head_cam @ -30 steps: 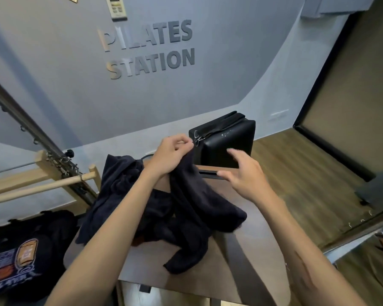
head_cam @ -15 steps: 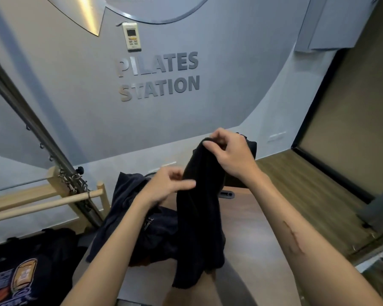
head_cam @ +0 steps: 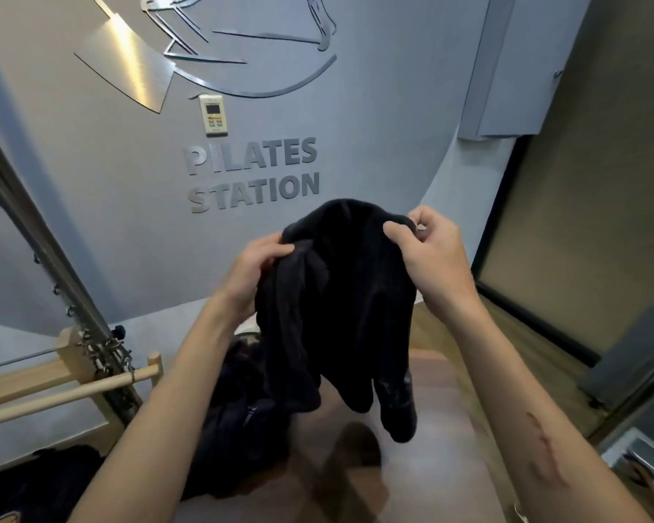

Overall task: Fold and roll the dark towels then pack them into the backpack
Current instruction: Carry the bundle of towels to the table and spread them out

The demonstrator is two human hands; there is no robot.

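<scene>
Left hand (head_cam: 255,269) and right hand (head_cam: 429,251) both pinch the bunched dark fleecy towel (head_cam: 337,307) aloft, unfolded; next, spread it flat on the brown surface (head_cam: 442,466).

Bare forearms — scar mark (head_cam: 544,443) on right

Raised metal letters "PILATES STATION" (head_cam: 253,174) on grey wall (head_cam: 374,118), two lines, just below wall-mounted controller (head_cam: 213,114). Controller's own display and button labels too small to read.
</scene>
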